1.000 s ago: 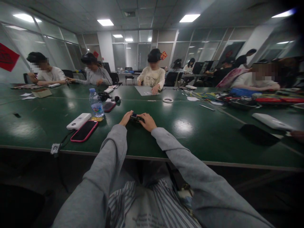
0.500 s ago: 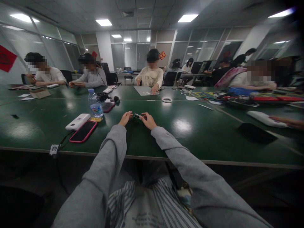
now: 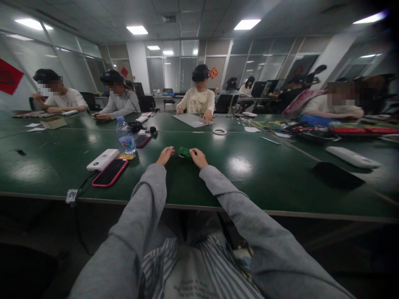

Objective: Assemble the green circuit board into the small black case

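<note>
A small green circuit board point(image 3: 184, 152) is held at its right end by my right hand point(image 3: 198, 158), the fingers and thumb pinching it just over the green table point(image 3: 215, 182). The board's flat green face shows. To its left, a short gap away, my left hand point(image 3: 165, 155) holds nothing; its fingers are stretched out and slightly apart, pointing toward the board. Both forearms, in grey sleeves, reach forward across the table's front edge.
Left of my arms lie a pink-edged phone point(image 3: 110, 172), a white power bank point(image 3: 102, 160) and a water bottle point(image 3: 125, 136). Ahead is a white ring point(image 3: 219, 131); right are a pen point(image 3: 270, 140) and a white device point(image 3: 352, 157). Across the table, a person handles a grey panel point(image 3: 190, 120).
The circuit board has turned in my right hand, so its green face now shows instead of a pale part. My left hand is apart from it. The person opposite has shifted the grey panel.
</note>
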The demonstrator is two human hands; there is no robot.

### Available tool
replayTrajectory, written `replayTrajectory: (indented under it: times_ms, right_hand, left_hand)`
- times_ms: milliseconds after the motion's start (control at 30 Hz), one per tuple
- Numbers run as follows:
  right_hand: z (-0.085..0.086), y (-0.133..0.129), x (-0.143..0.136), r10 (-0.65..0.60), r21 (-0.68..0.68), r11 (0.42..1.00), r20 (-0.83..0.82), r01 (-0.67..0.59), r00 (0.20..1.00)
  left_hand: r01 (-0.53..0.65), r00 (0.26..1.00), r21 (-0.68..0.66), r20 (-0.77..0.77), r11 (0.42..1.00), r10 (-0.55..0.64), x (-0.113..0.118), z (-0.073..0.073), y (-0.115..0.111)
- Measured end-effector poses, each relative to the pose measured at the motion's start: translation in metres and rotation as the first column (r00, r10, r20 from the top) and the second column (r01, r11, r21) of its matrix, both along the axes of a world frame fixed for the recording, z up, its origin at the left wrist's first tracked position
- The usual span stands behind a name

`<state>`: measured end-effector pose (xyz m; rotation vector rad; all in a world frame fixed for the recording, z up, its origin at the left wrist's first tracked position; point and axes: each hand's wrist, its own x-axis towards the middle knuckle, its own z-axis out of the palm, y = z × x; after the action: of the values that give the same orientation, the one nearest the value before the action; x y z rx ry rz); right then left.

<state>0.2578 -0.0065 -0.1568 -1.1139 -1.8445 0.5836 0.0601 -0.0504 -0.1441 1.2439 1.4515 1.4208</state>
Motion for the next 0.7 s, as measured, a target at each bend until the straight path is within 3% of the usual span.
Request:
replayTrajectory:
  times_ms: [167,300,367,467,567,700]
  right_hand:
    - [0.003,-0.003,0.000,-0.081,0.003,0.997,0.028,0.081,0.996]
    - [0.007,-0.014,-0.007,-0.175,0.173,0.973,0.111,0.154,0.978]
    - [0.008,-0.017,-0.010,-0.135,0.224,0.971,0.237,0.081,0.962]
    - [0.008,-0.015,0.001,-0.019,0.174,0.983,0.393,-0.054,0.919]
    - [0.010,-0.008,0.043,-0.020,0.153,0.987,0.426,-0.050,0.905]
    - [0.023,0.000,0.151,-0.245,0.142,0.969,0.431,0.203,0.869]
  left_hand:
    - [0.009,1.000,0.002,-0.014,1.000,-0.009,0.000,0.000,0.000]
    - [0.005,1.000,0.013,-0.002,1.000,-0.005,0.001,-0.001,0.001]
    - [0.002,1.000,0.012,-0.001,1.000,-0.002,0.001,-0.001,0.001]
    - [0.003,1.000,0.011,-0.008,1.000,-0.003,0.001,-0.001,0.001]
    - [0.017,1.000,0.011,-0.016,1.000,-0.017,0.001,-0.001,0.000]
    - [0.027,0.999,0.013,-0.026,1.000,-0.027,0.001,-0.001,-0.001]
